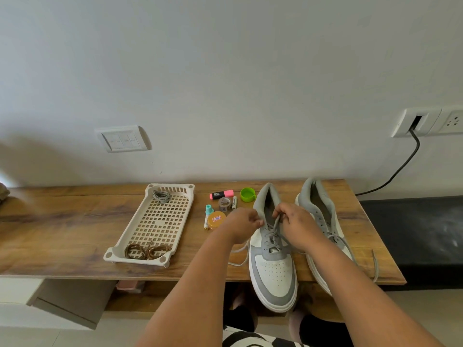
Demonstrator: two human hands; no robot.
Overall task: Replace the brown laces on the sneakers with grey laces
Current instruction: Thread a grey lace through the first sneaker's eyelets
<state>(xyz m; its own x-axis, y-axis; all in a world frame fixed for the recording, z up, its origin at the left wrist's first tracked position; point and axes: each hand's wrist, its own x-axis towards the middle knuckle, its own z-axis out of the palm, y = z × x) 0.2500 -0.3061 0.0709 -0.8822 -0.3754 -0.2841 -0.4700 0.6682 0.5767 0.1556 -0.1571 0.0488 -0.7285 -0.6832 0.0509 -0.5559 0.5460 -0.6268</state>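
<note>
Both hands on the left sneaker (273, 261); left hand (244, 221) fingers curled, pinching the collar edge near the top eyelets, likely to steady the shoe and hold the eyelet row open; right hand (298, 221) pinching the grey lace (274, 225) just above the tongue, pulling it up, probably feeding or tensioning it through an upper eyelet. Below the hands the lower eyelets are already crossed in grey; loose lace tail runs off under the left wrist onto the wooden table (62, 234).

Right sneaker (323, 221) sits just beyond the right hand, partly hidden by the forearm; a grey lace strand trails from it toward the table edge; how far it is laced, cannot tell.

Well left of the left hand: slotted tray (160, 221); brown laces (146, 251) bundled at its near end, so old laces look already off; a spare grey bundle (161, 195) at the far end. Small clutter just beyond the left hand: pink highlighter (221, 194), green cap (247, 194), orange tin (216, 219).

Judgement: late in the job; finishing top eyelets on this shoe.
</note>
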